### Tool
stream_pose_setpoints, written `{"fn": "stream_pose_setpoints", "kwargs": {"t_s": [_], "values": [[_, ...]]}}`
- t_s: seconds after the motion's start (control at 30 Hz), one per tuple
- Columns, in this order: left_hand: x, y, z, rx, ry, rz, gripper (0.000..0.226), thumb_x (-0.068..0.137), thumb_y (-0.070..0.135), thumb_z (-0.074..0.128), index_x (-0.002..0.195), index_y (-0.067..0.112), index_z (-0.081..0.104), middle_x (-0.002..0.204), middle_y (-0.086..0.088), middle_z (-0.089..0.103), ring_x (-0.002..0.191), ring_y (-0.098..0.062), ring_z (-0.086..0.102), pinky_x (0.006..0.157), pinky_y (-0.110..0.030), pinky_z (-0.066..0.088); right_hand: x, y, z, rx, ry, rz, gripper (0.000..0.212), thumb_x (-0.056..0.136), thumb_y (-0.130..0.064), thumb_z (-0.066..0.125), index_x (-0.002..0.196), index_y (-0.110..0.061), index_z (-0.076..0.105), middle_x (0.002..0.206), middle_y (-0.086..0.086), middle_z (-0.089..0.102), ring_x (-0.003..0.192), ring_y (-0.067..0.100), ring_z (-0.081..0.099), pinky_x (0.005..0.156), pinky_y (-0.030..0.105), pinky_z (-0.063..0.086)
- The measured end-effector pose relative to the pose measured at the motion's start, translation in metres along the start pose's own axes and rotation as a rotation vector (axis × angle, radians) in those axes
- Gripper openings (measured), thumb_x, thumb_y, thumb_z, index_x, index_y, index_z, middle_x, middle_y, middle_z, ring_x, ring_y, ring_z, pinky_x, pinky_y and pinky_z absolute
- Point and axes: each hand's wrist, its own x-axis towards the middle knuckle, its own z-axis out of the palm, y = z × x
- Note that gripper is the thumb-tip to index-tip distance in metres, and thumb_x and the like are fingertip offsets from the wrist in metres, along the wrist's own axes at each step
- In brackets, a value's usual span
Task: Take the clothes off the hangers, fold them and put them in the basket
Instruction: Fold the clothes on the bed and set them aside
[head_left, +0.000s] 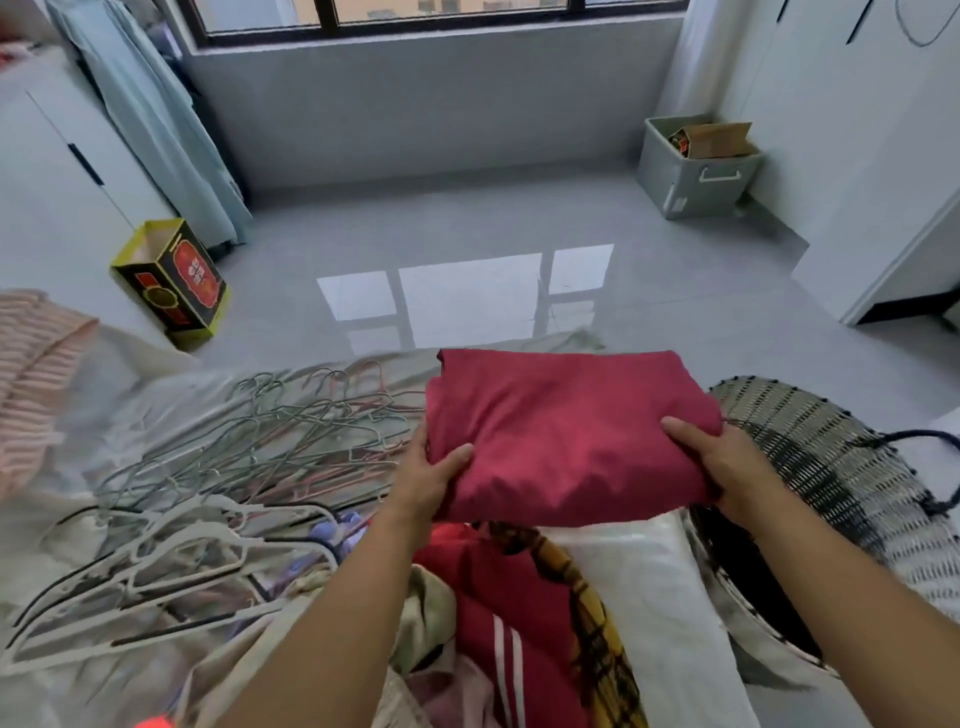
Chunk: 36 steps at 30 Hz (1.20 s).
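The folded crimson cloth garment (566, 436) is a thick, roughly rectangular bundle, plain and unpatterned, with soft creases across its top and a rounded fold along the near edge. It is held up between both hands, above a heap of loose clothes and just beside the rim of the round black-and-white woven basket (810, 447) on the right. The left hand (431, 478) grips the bundle's near left corner, thumb laid across the top. The right hand (727, 462) grips the near right edge in the same way, thumb on top. The fingers of both hands go underneath the cloth and are hidden, so how far they curl cannot be told. The garment's right corner overlaps the basket rim in this view, and whether the two touch cannot be told. What kind of garment it is cannot be made out from the folds. Beneath it lie a red garment with white stripes (498, 613), a yellow plaid cloth (587, 587) and a white cloth (644, 582), each partly covered by the arms or by one another. The basket is cut off by the right edge and its inside is dark. To the left a tangled pile of thin wire hangers (249, 447) spreads over a pale sheet, blurred towards the edge.
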Motion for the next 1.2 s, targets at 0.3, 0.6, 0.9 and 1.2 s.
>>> {"fn": "stream_pose_setpoints", "kwargs": {"t_s": [0.3,0.6,0.9,1.2], "values": [[-0.06,-0.078,-0.023,-0.246,0.157,-0.435,0.041,0.095,0.008,0.048,0.134,-0.001,0.038,0.125,-0.017,0.053,0.115,-0.031,0.055,0.093,-0.036,0.046,-0.015,0.093,0.023,-0.281,0.008,0.107,0.05,0.091,-0.028,0.059,0.128,0.003,0.047,0.115,0.011,0.053,0.111,0.027,0.05,0.092,0.037,0.04],[-0.178,-0.018,-0.171,-0.133,0.353,-0.16,0.011,0.088,0.007,0.052,0.096,0.007,0.06,0.088,-0.012,0.069,0.081,-0.02,0.068,0.07,-0.026,0.055,-0.156,0.107,0.128,-0.122,-0.278,0.22,0.009,0.093,-0.01,0.054,0.093,-0.007,0.062,0.091,0.011,0.065,0.084,0.021,0.06,0.07,0.027,0.049],[-0.261,-0.081,-0.264,0.678,0.065,-0.286,0.087,0.053,0.068,0.065,0.123,0.016,0.052,0.121,0.003,0.054,0.115,-0.012,0.049,0.091,-0.015,0.033,-0.257,0.116,0.195,-0.915,-0.273,-0.205,0.036,0.086,-0.038,0.062,0.108,-0.01,0.068,0.117,0.008,0.06,0.115,0.027,0.05,0.099,0.044,0.038],[-0.281,-0.078,-0.33,0.623,-0.018,-0.171,0.028,0.077,-0.003,0.068,0.1,0.012,0.062,0.08,0.002,0.057,0.074,-0.008,0.053,0.063,-0.007,0.035,-0.34,0.126,0.235,-1.262,-0.144,-0.457,0.028,0.066,-0.015,0.082,0.088,-0.014,0.065,0.096,0.014,0.061,0.093,0.037,0.059,0.076,0.043,0.048]]}}
